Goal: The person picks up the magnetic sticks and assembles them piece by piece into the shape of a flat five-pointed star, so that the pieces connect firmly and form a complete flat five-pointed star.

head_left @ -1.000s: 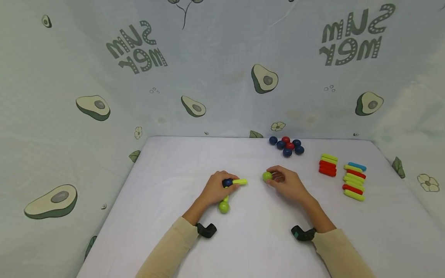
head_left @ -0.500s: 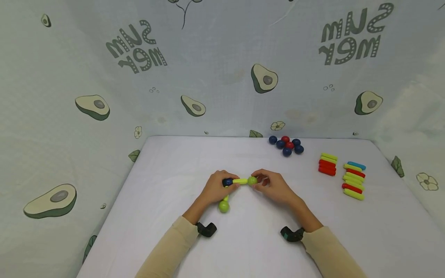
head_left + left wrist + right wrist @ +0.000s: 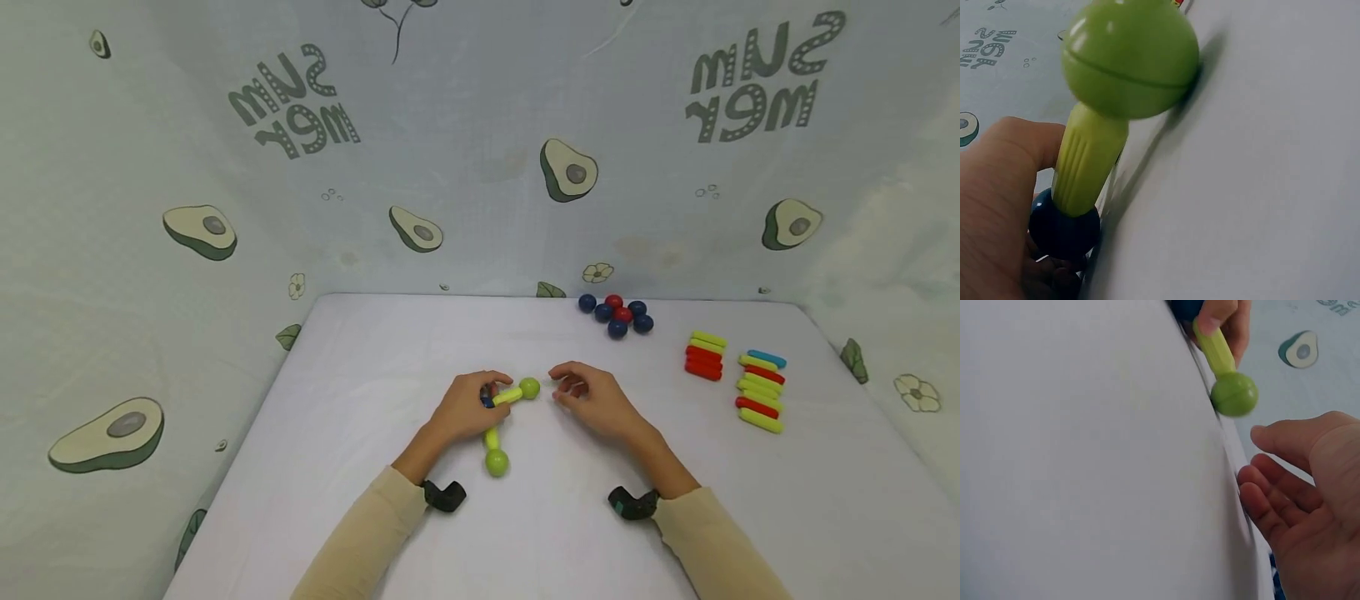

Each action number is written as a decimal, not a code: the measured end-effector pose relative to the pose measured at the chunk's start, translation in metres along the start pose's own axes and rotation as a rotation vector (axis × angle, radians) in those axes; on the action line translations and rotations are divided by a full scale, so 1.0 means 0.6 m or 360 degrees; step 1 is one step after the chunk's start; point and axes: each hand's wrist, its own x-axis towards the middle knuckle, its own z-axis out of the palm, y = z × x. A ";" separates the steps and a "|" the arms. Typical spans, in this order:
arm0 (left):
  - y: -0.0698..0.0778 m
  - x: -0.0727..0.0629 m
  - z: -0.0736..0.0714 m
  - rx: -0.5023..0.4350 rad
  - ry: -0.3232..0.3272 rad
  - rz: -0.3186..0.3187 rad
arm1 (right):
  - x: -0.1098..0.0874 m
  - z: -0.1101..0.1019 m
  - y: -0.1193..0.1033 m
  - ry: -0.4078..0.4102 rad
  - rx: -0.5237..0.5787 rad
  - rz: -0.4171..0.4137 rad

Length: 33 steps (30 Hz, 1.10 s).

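Observation:
My left hand point(image 3: 459, 408) grips a dark blue ball point(image 3: 1063, 230), which the fingers partly cover in the head view. Two yellow-green rods join at that ball. One rod point(image 3: 507, 397) points right and ends in a light green ball point(image 3: 529, 387). The other rod point(image 3: 491, 438) runs toward me, tipped with a second green ball point(image 3: 497, 462). Just right of the first green ball, my right hand point(image 3: 600, 404) hovers with loosely bent fingers and nothing in it. A gap shows between its thumb and the green ball point(image 3: 1235, 394) in the right wrist view.
Several dark blue balls point(image 3: 617, 329) and two red balls point(image 3: 622, 314) lie grouped at the table's back edge. To the right, a short row of yellow and red rods point(image 3: 703, 363) sits beside a longer row including a blue rod point(image 3: 767, 359). A patterned cloth point(image 3: 480, 167) hangs behind.
My right hand brought a green ball leftward onto the rod's end, then let go and drew slightly away. The joined piece has turned a little in my left hand, its near ball shifting right.

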 end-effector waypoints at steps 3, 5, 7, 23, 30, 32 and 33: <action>0.002 -0.001 -0.005 0.0067 0.0002 -0.0008 | -0.010 -0.028 0.017 0.0057 -0.0035 0.0114; 0.004 -0.002 -0.009 0.0105 -0.0010 -0.0024 | -0.020 -0.053 0.032 0.0100 -0.0092 0.0193; 0.005 -0.003 -0.014 0.0122 -0.0027 -0.0045 | -0.033 -0.080 0.049 0.0157 -0.0150 0.0250; 0.001 0.000 -0.022 0.0132 -0.0008 -0.0096 | -0.105 -0.208 0.151 0.0474 -0.0489 0.0431; 0.001 0.008 -0.013 0.0070 0.0066 -0.0133 | -0.103 -0.202 0.157 0.0417 -0.0559 0.0392; -0.002 0.008 -0.014 0.0037 0.0074 -0.0151 | -0.098 -0.194 0.155 0.0402 -0.0565 0.0356; -0.004 0.008 -0.015 0.0016 0.0074 -0.0161 | -0.096 -0.190 0.153 0.0389 -0.0565 0.0338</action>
